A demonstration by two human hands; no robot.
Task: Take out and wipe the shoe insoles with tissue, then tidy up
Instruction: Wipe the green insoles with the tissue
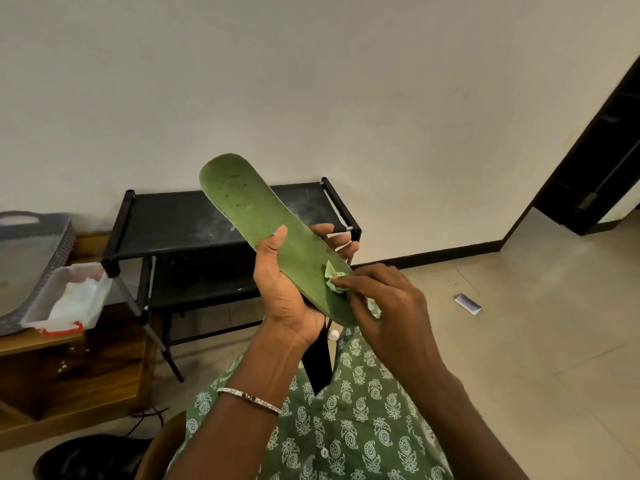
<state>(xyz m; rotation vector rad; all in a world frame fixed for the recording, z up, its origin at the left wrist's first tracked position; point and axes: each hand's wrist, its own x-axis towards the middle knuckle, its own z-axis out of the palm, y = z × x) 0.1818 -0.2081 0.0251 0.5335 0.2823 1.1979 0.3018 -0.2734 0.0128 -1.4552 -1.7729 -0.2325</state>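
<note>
Her left hand (280, 289) grips the light, bendy insole (273, 237) mid-length (sensible, it flops), right hand (384, 303) pinching tissue (333, 280) against it.

insole (277, 230): matt textured foam | rack (166, 216): black mesh | tray (45, 299): clear plastic

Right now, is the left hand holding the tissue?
No, the right hand pinches the tissue; the left hand grips the insole.

Black rack (180, 216) at wall (311, 81), grey tray (24, 265), possibly paper (467, 304) on floor (519, 341)
</note>
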